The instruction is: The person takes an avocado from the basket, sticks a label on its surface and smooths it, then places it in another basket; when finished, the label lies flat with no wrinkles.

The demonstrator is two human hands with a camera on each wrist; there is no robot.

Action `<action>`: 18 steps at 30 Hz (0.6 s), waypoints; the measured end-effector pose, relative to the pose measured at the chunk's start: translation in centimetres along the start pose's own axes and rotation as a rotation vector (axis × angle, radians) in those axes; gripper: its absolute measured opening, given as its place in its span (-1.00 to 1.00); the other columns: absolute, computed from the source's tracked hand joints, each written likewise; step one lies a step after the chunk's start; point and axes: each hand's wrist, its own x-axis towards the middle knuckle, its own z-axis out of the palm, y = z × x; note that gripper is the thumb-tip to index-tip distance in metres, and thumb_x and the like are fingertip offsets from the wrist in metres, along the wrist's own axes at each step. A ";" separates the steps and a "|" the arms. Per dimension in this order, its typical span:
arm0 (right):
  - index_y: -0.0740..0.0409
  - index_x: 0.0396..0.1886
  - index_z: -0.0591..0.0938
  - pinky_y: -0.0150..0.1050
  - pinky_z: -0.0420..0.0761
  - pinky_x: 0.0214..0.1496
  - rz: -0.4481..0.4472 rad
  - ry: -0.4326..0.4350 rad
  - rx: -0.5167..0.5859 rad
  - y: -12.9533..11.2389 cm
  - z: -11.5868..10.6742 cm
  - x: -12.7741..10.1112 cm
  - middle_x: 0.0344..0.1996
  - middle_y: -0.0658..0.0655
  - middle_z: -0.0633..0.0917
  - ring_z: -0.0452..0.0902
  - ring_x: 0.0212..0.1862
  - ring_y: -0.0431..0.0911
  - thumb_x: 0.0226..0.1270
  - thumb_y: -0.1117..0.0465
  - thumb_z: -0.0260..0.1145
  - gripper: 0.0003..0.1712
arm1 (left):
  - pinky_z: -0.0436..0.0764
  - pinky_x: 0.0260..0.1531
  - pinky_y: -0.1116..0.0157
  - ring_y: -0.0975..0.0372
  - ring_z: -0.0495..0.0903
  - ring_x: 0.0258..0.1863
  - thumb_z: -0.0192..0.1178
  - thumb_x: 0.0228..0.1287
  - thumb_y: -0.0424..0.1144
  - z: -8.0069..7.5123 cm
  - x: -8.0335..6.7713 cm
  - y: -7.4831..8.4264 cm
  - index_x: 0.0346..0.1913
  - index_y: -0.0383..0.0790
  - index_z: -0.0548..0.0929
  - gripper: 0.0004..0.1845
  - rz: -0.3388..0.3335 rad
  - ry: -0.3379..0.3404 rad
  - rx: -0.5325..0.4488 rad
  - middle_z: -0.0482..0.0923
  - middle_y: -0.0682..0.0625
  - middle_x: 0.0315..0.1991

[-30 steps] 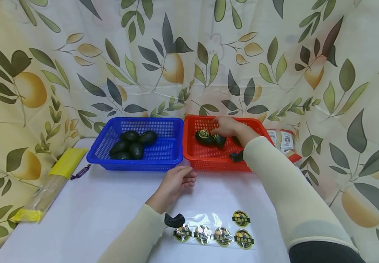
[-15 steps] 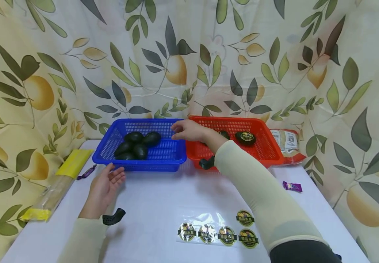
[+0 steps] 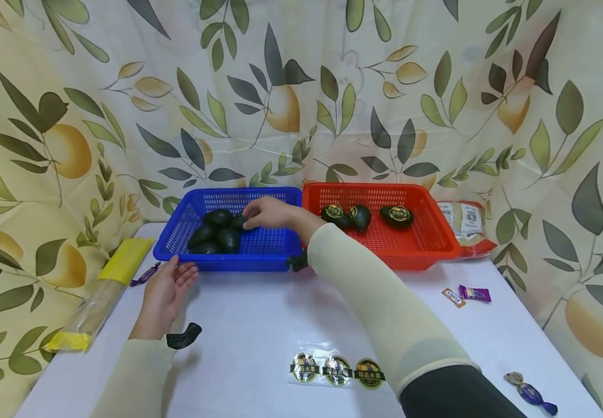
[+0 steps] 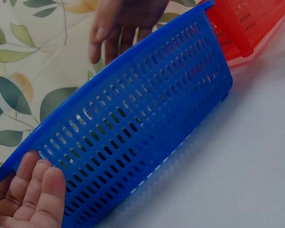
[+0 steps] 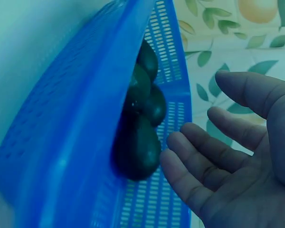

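Note:
Several dark green avocados [image 3: 218,232] are clustered at the left of the blue basket [image 3: 272,261]. My right hand [image 3: 270,213] hovers over that basket beside the rightmost avocado [image 5: 138,149]; in the right wrist view its fingers [image 5: 183,159] are spread and hold nothing. My left hand [image 3: 165,296] is at the basket's front left corner, its loosely bent fingers [image 4: 52,183] against the wall just under the rim. In the red basket [image 3: 411,255] lie three avocados [image 3: 397,216] with round black and gold stickers.
A clear sheet with round stickers [image 3: 337,371] lies at the front of the table, partly behind my right sleeve. Yellow-ended package [image 3: 100,296] at left; red and white bag [image 3: 466,226] behind right. Wrapped sweets [image 3: 474,293] lie on the right side.
My right hand has moved left from the red basket to over the avocados in the blue one. My left hand went from between the baskets to the blue basket's front left corner.

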 end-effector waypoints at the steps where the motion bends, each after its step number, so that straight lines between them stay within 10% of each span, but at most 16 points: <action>1: 0.15 0.33 0.58 -0.08 0.66 0.26 -0.001 -0.007 0.004 -0.2 0.1 0.5 0.21 0.16 0.68 0.60 0.23 0.09 0.49 0.04 0.34 -0.48 | 0.67 0.13 0.38 0.17 0.51 0.27 -0.07 0.66 0.03 0.0 0.1 0.0 0.22 0.00 0.36 -0.71 0.013 0.004 0.002 0.52 0.02 0.08; 8: 0.24 0.33 0.58 -0.16 0.72 0.12 0.050 -0.001 -0.034 0.7 0.3 4.1 0.20 0.21 0.68 0.64 0.16 0.09 0.49 0.08 0.34 -0.47 | 0.67 0.14 0.37 0.17 0.58 0.22 -0.11 0.69 -0.04 0.3 0.6 -0.9 0.21 -0.08 0.39 -0.73 0.048 0.045 0.063 0.57 0.01 0.03; 18: 0.13 0.47 0.49 -0.04 0.31 0.59 0.049 -0.029 -0.245 2.8 0.2 8.4 0.45 0.21 0.50 0.35 0.50 0.10 0.47 0.15 0.34 -0.38 | 0.66 0.18 0.31 0.22 0.69 -0.01 -0.12 0.70 -0.05 0.2 0.9 -0.5 0.16 -0.12 0.39 -0.75 0.100 0.060 0.117 0.63 0.02 -0.08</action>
